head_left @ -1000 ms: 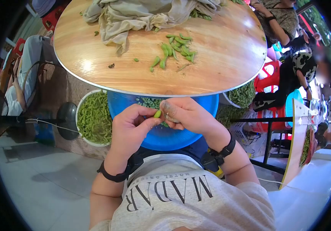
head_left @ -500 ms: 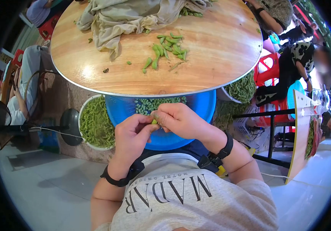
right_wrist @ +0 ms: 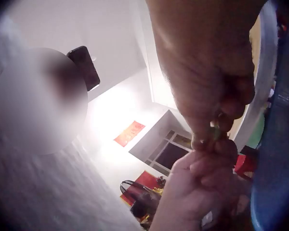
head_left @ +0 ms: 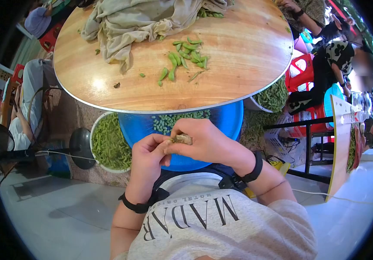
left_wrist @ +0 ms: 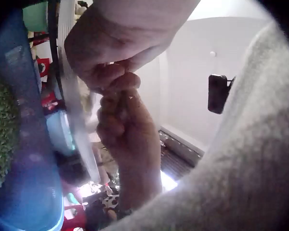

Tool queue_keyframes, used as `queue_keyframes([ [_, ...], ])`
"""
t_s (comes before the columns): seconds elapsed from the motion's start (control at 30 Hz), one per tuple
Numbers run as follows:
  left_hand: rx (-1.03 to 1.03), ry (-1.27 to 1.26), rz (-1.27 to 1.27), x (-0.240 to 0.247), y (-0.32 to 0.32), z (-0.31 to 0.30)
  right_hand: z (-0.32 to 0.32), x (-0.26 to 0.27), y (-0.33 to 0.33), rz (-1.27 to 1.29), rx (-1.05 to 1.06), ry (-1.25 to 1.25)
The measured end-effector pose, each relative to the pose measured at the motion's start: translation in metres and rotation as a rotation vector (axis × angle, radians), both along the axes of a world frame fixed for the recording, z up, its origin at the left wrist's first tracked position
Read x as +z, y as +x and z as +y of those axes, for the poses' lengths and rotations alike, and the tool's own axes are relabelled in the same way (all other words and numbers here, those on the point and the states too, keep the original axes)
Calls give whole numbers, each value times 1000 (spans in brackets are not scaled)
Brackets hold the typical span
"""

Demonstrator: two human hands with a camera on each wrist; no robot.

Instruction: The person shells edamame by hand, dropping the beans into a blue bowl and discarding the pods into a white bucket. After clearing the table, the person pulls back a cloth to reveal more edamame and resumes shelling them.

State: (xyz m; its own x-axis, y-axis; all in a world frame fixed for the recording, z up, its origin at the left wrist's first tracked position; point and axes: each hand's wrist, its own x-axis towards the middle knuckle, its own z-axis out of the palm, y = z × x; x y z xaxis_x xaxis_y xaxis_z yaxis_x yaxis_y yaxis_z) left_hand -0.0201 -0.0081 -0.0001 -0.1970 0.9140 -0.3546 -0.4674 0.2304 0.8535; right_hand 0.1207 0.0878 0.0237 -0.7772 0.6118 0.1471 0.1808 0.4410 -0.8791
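Note:
Over the blue basin (head_left: pixel 186 164), the left hand (head_left: pixel 146 158) pinches a small green pod (head_left: pixel 171 140) between thumb and forefinger. The right hand (head_left: pixel 208 141) meets it there, thumb and fingers bent around the pod's other side, with a stained patch showing on its forefinger. Fingertips of both hands touch in the left wrist view, where the pod is hidden. A bit of green (right_wrist: pixel 215 133) shows between them in the right wrist view. Shelled green beans (head_left: pixel 165 123) lie in the basin behind the hands.
The round wooden table (head_left: pixel 221 82) overhangs the basin, bearing loose pods (head_left: pixel 172 74) and a crumpled cloth (head_left: pixel 121 43). A white-rimmed tub of pods (head_left: pixel 110 145) stands left, another tub (head_left: pixel 269 97) right. A fan (head_left: pixel 81 147) stands far left; people sit and stand around.
Much less green shows between the fingertips than a second ago. The right hand has turned, its fingers now bent over the pod, and both hands have shifted slightly down and left in view.

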Motion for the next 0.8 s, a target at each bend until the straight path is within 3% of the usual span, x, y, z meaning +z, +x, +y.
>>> queue_keyframes([
  [0.1, 20, -40, 52, 2, 0, -1, 2, -7, -1, 9, 17, -155],
  [0.2, 32, -63, 376, 5, -9, -10, 10, -15, 9, -217, 113, 50],
  [0.3, 188, 105, 1027, -27, -47, -21, 26, 13, 18, -368, 114, 170],
  [0.37, 199, -27, 1406, -27, -81, -30, 48, 25, 8, -331, -26, 246],
  [0.47, 477, -166, 1512, -20, -95, -27, 77, 12, -24, -314, -255, 378],
  [0.57, 351, -173, 1256, -8, -97, -26, 94, -7, -43, -374, -321, 424],
  [0.6, 283, -211, 1052, -3, -94, -23, 97, -12, -44, -353, -324, 428],
  [0.7, 248, 7, 759, 1, -77, -7, 103, -8, -33, -221, -305, 414],
  [0.8, 112, 297, 1066, 32, -45, 33, 93, 21, -16, -208, -138, 279],
])
